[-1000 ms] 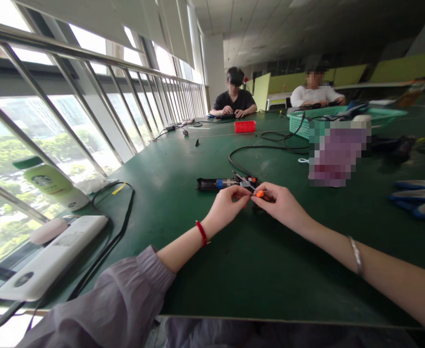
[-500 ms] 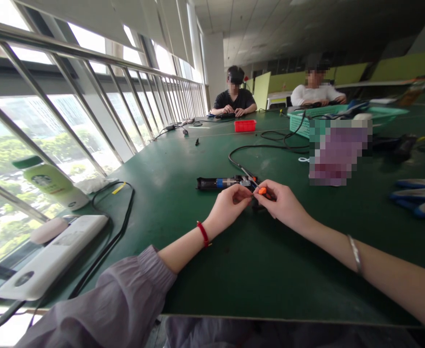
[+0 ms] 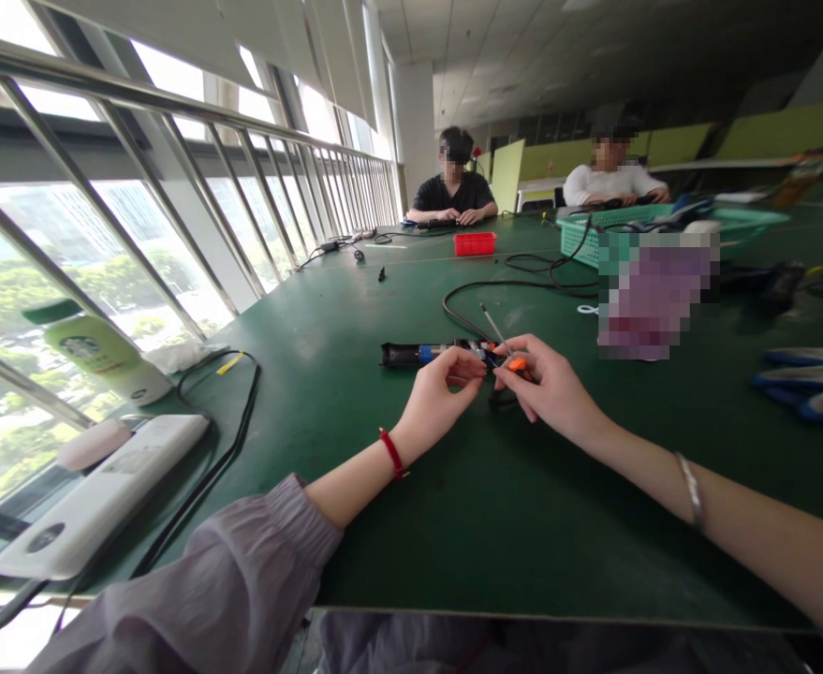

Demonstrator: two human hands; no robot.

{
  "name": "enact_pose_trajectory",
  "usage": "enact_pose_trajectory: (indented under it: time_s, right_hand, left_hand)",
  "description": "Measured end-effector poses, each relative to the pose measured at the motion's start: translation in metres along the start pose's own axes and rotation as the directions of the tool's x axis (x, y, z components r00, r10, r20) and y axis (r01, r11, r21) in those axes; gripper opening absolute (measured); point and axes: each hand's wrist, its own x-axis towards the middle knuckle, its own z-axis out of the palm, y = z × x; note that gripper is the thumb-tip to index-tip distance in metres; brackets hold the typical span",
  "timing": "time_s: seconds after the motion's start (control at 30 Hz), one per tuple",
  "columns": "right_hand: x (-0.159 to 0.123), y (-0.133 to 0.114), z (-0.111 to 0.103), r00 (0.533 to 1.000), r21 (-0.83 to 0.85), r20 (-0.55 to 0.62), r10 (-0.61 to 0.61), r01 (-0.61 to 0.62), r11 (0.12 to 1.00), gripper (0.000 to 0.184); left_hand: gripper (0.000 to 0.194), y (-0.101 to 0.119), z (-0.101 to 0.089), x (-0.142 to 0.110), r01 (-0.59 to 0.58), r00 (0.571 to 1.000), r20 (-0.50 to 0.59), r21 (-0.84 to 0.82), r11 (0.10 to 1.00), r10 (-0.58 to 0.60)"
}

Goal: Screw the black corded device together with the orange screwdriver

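In the head view my right hand (image 3: 550, 382) is closed around a screwdriver (image 3: 516, 363) with an orange and black handle. Its thin metal shaft points up and away to the left. My left hand (image 3: 446, 388) is curled beside it, thumb and fingertips drawn together; whatever they may pinch is too small to make out. Just behind both hands lies a black corded tool (image 3: 403, 355), a cylindrical body with a blue band. Its right end, where inner parts show, is partly covered by my fingers.
A black cable (image 3: 457, 298) runs from the tool toward a green basket (image 3: 580, 239). Further back stands a red tray (image 3: 475, 244). Gloves (image 3: 822, 382) lie at right; a power bank (image 3: 102, 496) and bottle (image 3: 106, 351) are at left. Two people sit across the table.
My right hand has turned the screwdriver, so its shaft now rises clear above the tool. The left hand has shifted slightly left, parting from the right fingertips. The tool stays put.
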Motion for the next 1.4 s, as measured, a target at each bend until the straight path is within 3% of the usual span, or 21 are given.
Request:
enact_pose_trajectory:
  time_s: [0.2, 0.33, 0.53, 1.17, 1.4]
  right_hand:
    - [0.0035, 0.0043, 0.0011, 0.983, 0.108, 0.178, 0.034, -0.054, 0.993, 0.027]
    - [0.0031, 0.0013, -0.0028, 0.975, 0.163, 0.215, 0.058, -0.094, 0.982, 0.027]
    - [0.0032, -0.0021, -0.0056, 0.952, 0.283, 0.292, 0.09, -0.176, 0.943, 0.025]
    - [0.0017, -0.0034, -0.0068, 0.943, 0.318, 0.31, 0.125, -0.227, 0.921, 0.023]
    - [0.0023, -0.0032, -0.0042, 0.952, 0.266, 0.276, 0.135, -0.211, 0.941, 0.024]
  left_hand:
    - [0.012, 0.0027, -0.0004, 0.0004, 0.068, 0.998, 0.026, -0.15, 0.986, -0.064]
    - [0.016, 0.0014, 0.0001, 0.0006, 0.119, 0.993, 0.064, -0.317, 0.941, -0.103]
    - [0.023, -0.0019, 0.0009, 0.0009, 0.169, 0.985, 0.088, -0.425, 0.889, -0.145]
    - [0.019, -0.0003, 0.0005, 0.0007, 0.155, 0.983, 0.137, -0.287, 0.945, -0.119]
    - [0.014, 0.001, 0.0001, -0.0002, 0.097, 0.991, 0.106, -0.133, 0.986, -0.084]
